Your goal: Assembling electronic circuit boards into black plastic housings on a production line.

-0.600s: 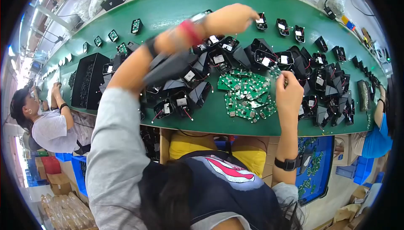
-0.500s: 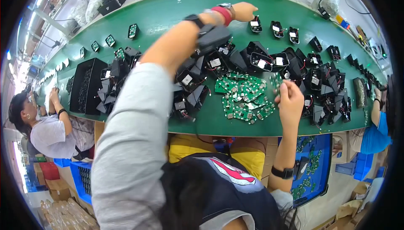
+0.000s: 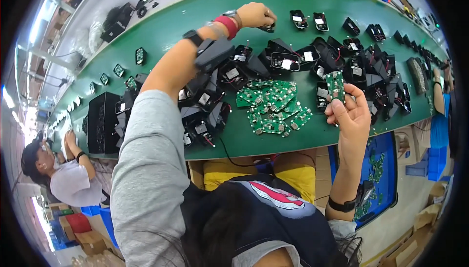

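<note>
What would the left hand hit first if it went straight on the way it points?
Most likely the open black case just to the right of the left hand, the nearer of a pair. Height is hard to judge, so the hand might pass over it.

One held board [image 3: 335, 85], one board pile [image 3: 276, 102] appear.

Left arm [image 3: 168, 69] stretched far forward — right fingers [image 3: 341, 111] curled, pinching.

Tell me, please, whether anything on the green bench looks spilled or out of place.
Nothing clearly stands out; the black housings beside the green circuit-board pile lie jumbled, unlike two housings spaced apart farther back.
</note>
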{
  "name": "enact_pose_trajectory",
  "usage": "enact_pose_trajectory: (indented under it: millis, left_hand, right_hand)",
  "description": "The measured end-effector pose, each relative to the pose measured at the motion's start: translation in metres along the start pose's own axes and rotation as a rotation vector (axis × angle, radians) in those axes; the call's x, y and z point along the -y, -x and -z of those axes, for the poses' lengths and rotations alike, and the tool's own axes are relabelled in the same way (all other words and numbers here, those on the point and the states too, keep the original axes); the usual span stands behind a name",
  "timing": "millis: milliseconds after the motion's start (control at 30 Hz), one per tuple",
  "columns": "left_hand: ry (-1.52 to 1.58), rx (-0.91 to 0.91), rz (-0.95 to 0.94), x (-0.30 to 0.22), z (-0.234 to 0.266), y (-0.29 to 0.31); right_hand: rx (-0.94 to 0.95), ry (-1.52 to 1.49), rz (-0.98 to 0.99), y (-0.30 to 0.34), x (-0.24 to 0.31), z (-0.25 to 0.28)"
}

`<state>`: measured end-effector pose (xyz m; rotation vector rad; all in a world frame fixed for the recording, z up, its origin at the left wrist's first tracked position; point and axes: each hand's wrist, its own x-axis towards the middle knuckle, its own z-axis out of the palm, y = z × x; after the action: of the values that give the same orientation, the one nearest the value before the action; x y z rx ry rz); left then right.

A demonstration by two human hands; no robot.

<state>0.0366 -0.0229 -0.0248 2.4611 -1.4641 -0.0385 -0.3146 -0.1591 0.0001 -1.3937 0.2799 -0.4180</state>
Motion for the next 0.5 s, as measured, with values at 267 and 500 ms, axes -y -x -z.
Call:
enact_pose_trajectory:
  millis: [267, 500]
  left_hand:
    - [0.698, -0.129, 0.013, -0.158, 0.042, 0.173]
    - [0.466, -0.419, 0.156, -0.213, 0.007, 0.221]
  right_hand:
    - [0.087, -0.083, -0.025, 0.018, -0.004, -0.021]
    - [0.287, -0.135, 0.012, 0.049, 0.011, -0.079]
